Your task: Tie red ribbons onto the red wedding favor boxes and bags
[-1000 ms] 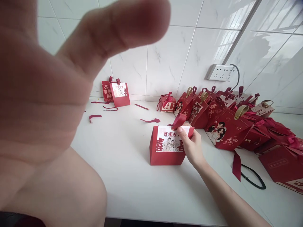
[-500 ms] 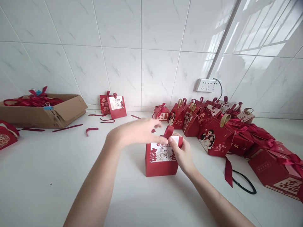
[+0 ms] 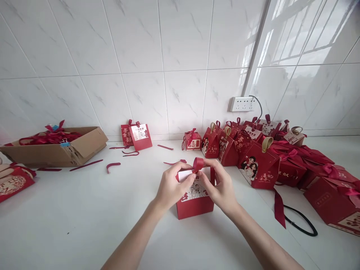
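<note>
A red gift box (image 3: 195, 209) with a white printed label stands upright on the table in front of me. A red ribbon loop (image 3: 198, 163) rises from its top edge. My left hand (image 3: 174, 184) is closed on the upper left of the box, its thumb at the base of the loop. Mirroring it, my right hand (image 3: 219, 184) grips the upper right, thumb pressed against the front near the same spot. The fingers behind the box are hidden.
Many red gift boxes (image 3: 260, 167) crowd the right side, near a black band (image 3: 302, 221). At left stands a cardboard box (image 3: 90, 146) of ribbons. Another person's hand (image 3: 3, 170) touches a red box (image 3: 17, 185). Ribbon scraps (image 3: 113, 165) lie about; a power strip (image 3: 244, 104) is on the wall.
My left hand has come down from above the box and now grips its upper left side. The view has shifted slightly, and another person's hand has appeared at the left edge.
</note>
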The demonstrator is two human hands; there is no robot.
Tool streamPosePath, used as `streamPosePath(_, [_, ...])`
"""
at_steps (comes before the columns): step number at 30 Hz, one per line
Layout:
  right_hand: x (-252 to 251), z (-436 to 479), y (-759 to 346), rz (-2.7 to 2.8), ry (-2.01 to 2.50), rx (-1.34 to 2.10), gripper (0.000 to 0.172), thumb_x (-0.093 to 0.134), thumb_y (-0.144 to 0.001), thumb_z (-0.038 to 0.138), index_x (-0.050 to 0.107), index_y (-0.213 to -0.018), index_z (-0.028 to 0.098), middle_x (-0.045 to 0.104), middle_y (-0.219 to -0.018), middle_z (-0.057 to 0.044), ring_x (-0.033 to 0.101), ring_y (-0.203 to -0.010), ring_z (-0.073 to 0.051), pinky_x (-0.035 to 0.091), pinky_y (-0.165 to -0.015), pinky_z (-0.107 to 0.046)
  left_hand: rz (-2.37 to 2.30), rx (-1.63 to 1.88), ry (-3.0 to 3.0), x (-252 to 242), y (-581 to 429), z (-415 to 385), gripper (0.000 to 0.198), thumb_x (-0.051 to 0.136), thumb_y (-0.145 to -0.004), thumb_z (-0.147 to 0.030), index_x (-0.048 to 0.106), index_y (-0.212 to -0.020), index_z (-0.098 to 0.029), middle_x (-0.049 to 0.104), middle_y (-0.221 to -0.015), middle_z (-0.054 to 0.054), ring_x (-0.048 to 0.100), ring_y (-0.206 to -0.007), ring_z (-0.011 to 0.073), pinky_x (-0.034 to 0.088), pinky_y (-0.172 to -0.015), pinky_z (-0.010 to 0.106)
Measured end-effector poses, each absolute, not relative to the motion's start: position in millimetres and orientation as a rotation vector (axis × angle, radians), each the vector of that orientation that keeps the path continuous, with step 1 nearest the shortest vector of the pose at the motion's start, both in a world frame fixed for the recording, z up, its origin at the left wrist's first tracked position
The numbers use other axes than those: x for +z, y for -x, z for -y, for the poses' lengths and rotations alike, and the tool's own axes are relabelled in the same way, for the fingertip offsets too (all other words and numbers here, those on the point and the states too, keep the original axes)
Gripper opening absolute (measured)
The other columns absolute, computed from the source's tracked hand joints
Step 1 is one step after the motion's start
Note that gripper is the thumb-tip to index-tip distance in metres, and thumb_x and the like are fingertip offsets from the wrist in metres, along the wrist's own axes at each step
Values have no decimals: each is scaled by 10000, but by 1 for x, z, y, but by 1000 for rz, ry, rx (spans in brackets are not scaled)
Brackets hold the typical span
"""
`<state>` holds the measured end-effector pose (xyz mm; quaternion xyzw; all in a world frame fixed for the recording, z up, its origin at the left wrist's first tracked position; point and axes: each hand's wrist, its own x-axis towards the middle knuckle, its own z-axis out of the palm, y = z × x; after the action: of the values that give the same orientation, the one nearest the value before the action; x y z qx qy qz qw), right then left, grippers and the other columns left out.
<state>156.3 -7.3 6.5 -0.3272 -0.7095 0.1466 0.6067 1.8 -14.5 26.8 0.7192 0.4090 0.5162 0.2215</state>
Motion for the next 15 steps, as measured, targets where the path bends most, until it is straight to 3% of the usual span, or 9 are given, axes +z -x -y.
streamPosePath(2, [11, 10, -156, 1671, 743, 313, 77, 528, -862, 228, 600, -886, 214, 629, -824, -26, 577, -770, -160, 454, -686, -289, -1116, 1633, -1851, 15, -10, 22, 182, 618, -770, -260, 601, -937, -192, 690, -919, 45, 659, -880, 181, 533, -767, 277])
streamPosePath(7, [17, 9, -154, 1650, 798, 384, 202, 523, -879, 281, 557, -696, 204, 558, -665, 12, 514, -623, -124, 399, -580, -255, -1143, 1691, -1754, 10, -16, 29, 136, 620, -790, -318, 622, -855, -198, 697, -827, 23, 659, -751, 153, 534, -681, 247])
streamPosePath(12, [11, 7, -158, 1697, 768, 317, 176, 511, -886, 236, 544, -715, 205, 545, -666, 19, 495, -608, -113, 390, -567, -244, -1128, 1670, -1775, 13, -17, 28, 91, 610, -795, -287, 627, -777, -200, 682, -742, -1, 637, -696, 131, 516, -646, 226])
streamPosePath(15, [3, 9, -161, 1695, 733, 194, 36, 534, -872, 194, 549, -857, 223, 563, -746, 9, 536, -675, -127, 426, -605, -254, -1141, 1638, -1768, 16, -17, 29, 96, 617, -782, -283, 615, -742, -195, 673, -712, -4, 630, -669, 130, 511, -632, 224])
